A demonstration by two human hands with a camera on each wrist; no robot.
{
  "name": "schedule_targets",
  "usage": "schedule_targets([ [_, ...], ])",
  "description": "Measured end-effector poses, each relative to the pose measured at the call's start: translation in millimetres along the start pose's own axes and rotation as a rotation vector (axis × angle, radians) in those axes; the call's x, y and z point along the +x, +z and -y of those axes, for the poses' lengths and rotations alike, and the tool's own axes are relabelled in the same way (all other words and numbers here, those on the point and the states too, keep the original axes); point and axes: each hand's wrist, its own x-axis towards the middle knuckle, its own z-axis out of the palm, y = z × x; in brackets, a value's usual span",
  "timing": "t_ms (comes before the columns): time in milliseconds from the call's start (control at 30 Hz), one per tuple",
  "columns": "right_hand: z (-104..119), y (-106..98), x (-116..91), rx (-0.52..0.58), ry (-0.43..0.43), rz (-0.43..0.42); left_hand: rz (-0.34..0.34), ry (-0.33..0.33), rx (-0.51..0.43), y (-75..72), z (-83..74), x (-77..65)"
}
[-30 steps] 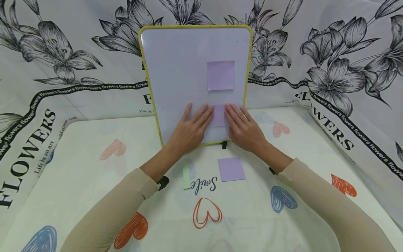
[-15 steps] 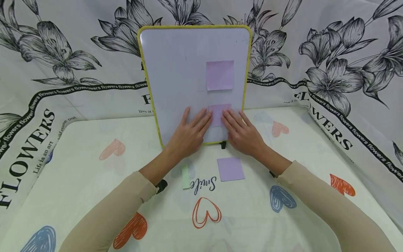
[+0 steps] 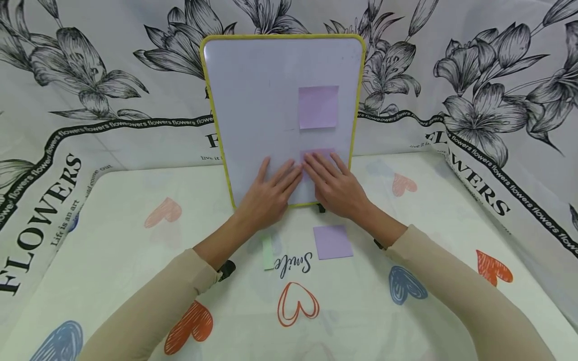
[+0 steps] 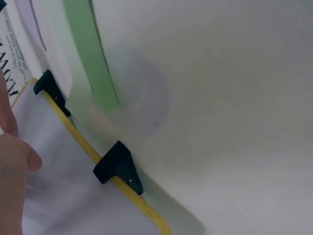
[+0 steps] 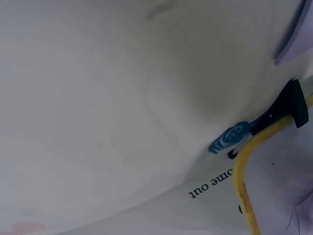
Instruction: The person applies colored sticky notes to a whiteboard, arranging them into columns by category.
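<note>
Flowery white cloth [image 3: 113, 145] hangs behind your pale tablecloth [image 3: 361, 321]. Near the bottom right corner of your upright, yellow-rimmed whiteboard [image 3: 253, 100] is a smooth, pinkish-purple sticky note [image 3: 322, 150]. Its top edge runs straight across; too much is hidden to tell its long way. Your right hand [image 3: 338, 188] lies over it, your left hand [image 3: 265, 198] just beside it, both with straight fingers, pinching nothing.

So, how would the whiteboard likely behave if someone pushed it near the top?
The whiteboard is probably stiff: its face looks flat inside the yellow frame. It may tip backward, since it stands tall on small black feet. The feet might also slide a little, as they seem to rest on fairly smooth cloth.
</note>
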Motion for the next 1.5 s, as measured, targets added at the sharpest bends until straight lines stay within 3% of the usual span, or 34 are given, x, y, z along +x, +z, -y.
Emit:
schedule_targets([
  [200,6,-1,7,-0.018,-0.012,0.023,0.036,-0.013,-0.048,-6.0,0.8,-13.0],
  [367,6,-2,9,-0.017,-0.018,0.029,0.048,-0.007,-0.094,-11.7,5.6,-34.9],
  [567,6,-4,9,0.008,-0.01,0.02,0.024,0.002,-0.262,-17.5,11.1,-67.4],
  [700,8,-4,7,0.029,0.01,0.021,0.064,0.035,-0.339,-23.3,10.2,-87.2],
  [933,10,-2,7,0.04,0.018,0.042,0.118,0.109,-0.376,-29.7,3.5,-111.9],
  [1200,18,-3,7,0.104,0.074,0.053,0.159,0.111,-0.391,-27.3,-2.2,-122.0],
  [1367,42,-14,10,0.251,0.129,0.109,0.176,0.111,-0.401,-24.6,-4.7,-122.0],
  [1500,66,-25,11,0.385,0.089,0.17,0.182,0.109,-0.398,-24.0,-5.8,-122.4],
])
